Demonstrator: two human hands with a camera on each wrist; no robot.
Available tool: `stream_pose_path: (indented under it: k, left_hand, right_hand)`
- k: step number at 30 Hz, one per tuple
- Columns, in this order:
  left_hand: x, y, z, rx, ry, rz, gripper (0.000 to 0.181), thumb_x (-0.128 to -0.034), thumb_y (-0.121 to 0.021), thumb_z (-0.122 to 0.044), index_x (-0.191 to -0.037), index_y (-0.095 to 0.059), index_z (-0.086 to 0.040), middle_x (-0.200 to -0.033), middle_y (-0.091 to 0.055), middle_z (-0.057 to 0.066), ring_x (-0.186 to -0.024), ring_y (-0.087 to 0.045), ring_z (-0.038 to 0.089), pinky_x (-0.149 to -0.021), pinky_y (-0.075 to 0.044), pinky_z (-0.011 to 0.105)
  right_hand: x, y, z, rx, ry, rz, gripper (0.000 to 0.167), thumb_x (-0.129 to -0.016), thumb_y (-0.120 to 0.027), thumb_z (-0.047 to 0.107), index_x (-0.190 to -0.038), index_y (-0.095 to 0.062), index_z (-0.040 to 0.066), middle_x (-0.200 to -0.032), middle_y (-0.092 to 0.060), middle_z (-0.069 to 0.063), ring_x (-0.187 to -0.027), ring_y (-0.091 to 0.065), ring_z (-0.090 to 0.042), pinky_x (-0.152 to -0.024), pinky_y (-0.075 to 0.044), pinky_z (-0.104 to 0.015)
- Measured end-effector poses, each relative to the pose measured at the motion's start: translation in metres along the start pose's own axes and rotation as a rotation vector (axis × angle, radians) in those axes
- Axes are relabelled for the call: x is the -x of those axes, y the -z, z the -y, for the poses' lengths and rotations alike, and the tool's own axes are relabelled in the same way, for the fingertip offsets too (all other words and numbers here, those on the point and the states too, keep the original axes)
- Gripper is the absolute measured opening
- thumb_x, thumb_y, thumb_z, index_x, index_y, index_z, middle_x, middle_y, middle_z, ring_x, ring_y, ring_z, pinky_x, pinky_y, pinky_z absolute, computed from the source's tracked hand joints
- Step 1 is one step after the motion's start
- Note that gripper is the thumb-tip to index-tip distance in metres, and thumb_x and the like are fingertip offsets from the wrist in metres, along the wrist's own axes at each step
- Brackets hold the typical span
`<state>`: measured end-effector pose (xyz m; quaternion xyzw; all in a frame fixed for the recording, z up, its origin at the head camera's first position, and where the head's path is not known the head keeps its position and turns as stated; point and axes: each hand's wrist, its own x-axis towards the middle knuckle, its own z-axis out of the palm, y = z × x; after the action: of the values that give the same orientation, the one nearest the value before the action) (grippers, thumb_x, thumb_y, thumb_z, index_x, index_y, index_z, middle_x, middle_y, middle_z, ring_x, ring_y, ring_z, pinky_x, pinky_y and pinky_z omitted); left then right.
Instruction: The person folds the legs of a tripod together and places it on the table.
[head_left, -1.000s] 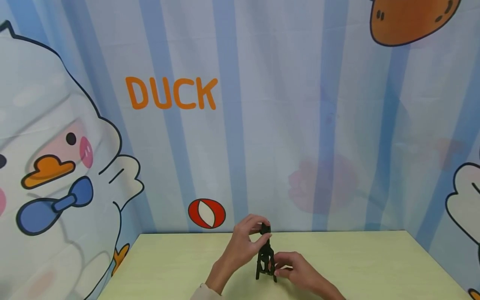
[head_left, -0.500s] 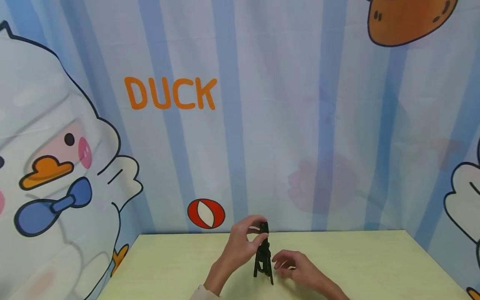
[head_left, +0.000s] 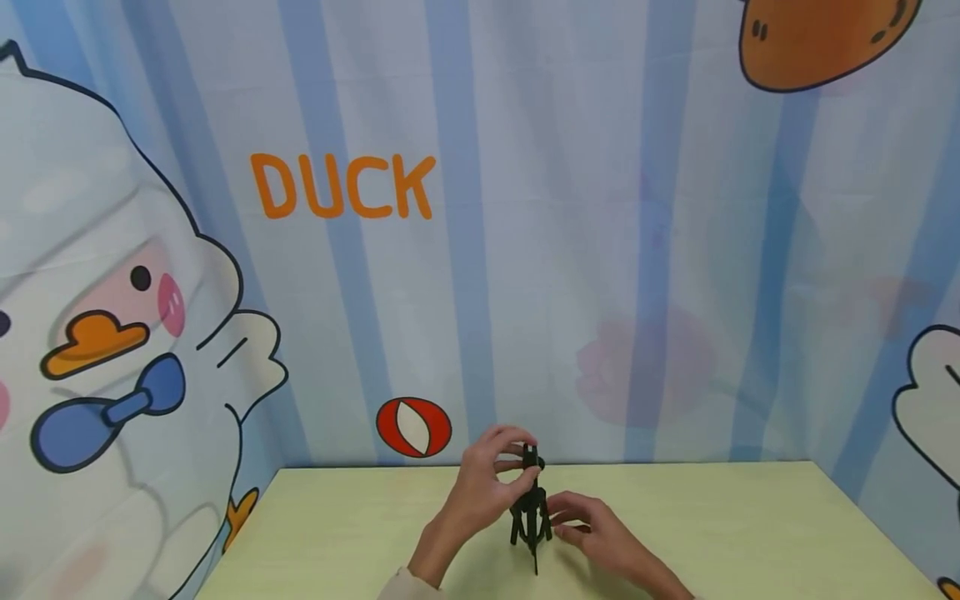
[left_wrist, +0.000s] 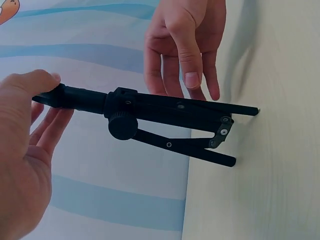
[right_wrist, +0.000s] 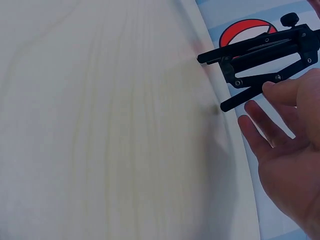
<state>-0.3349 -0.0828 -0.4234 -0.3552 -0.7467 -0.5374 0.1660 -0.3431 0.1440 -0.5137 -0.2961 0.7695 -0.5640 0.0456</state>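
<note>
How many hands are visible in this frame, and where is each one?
2: the left hand grips the top of the tripod; the right hand is beside its legs, contact unclear.

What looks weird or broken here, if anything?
Nothing really stands out. The left hand holds the tripod upright by its top, and the legs that show look straight and whole. The backdrop is a bit creased, but no tear shows in it, and no spill on the table.
</note>
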Motion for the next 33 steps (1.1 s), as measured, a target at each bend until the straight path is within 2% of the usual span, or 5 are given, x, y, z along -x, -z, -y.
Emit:
stream_pose_path:
  k: [7, 14, 18, 23, 33]
  left_hand:
    - [-0.0002, -0.0010, 0.0018, -0.025, -0.008, -0.029, 0.027, -0.0905, -0.082, -0.007, -0.112, -0.072, -0.020, -0.112, -0.062, 0.001, -0.099, -0.066, 0.022, -0.084, -0.061, 0.031]
    - [0.0011, 0.0019, -0.0017, -0.021, 0.000, -0.012, 0.030, -0.0912, -0.079, -0.001, -0.115, -0.073, -0.018, -0.113, -0.064, 0.000, -0.102, -0.069, 0.022, -0.086, -0.061, 0.032]
    - [0.0025, 0.0029, -0.0024, 0.000, 0.004, -0.007, 0.031, -0.0929, -0.076, 0.002, -0.118, -0.072, -0.017, -0.116, -0.066, 0.001, -0.106, -0.070, 0.024, -0.088, -0.060, 0.031]
    - [0.0033, 0.0027, -0.0024, 0.008, 0.003, -0.004, 0.033, -0.0933, -0.074, 0.004, -0.119, -0.071, -0.016, -0.116, -0.068, 0.001, -0.108, -0.070, 0.024, -0.088, -0.060, 0.029]
    - [0.0032, 0.0023, -0.0018, 0.022, 0.007, 0.006, 0.035, -0.0934, -0.073, 0.007, -0.121, -0.071, -0.014, -0.118, -0.068, 0.003, -0.110, -0.070, 0.026, -0.089, -0.059, 0.028]
  right_hand:
    - [0.0005, -0.0018, -0.0023, 0.021, 0.061, -0.014, 0.024, -0.100, -0.063, -0.004, -0.123, -0.067, -0.001, -0.120, -0.070, -0.018, -0.110, -0.068, -0.031, -0.092, -0.057, -0.030]
    - [0.0010, -0.0023, -0.0016, -0.039, 0.024, 0.009, 0.023, -0.100, -0.061, -0.005, -0.122, -0.068, -0.004, -0.118, -0.070, -0.022, -0.109, -0.069, -0.027, -0.090, -0.057, -0.027]
    - [0.0023, -0.0039, -0.0040, -0.068, 0.046, 0.028, 0.022, -0.098, -0.063, -0.006, -0.120, -0.068, -0.007, -0.116, -0.070, -0.024, -0.106, -0.069, -0.023, -0.088, -0.059, -0.030]
    - [0.0029, -0.0064, -0.0070, -0.085, 0.085, 0.050, 0.023, -0.096, -0.065, -0.006, -0.118, -0.069, -0.008, -0.116, -0.069, -0.027, -0.103, -0.070, -0.026, -0.084, -0.061, -0.033]
    - [0.0018, -0.0059, -0.0076, -0.097, 0.056, 0.080, 0.021, -0.096, -0.066, -0.006, -0.117, -0.069, -0.006, -0.115, -0.070, -0.025, -0.102, -0.071, -0.030, -0.083, -0.061, -0.032]
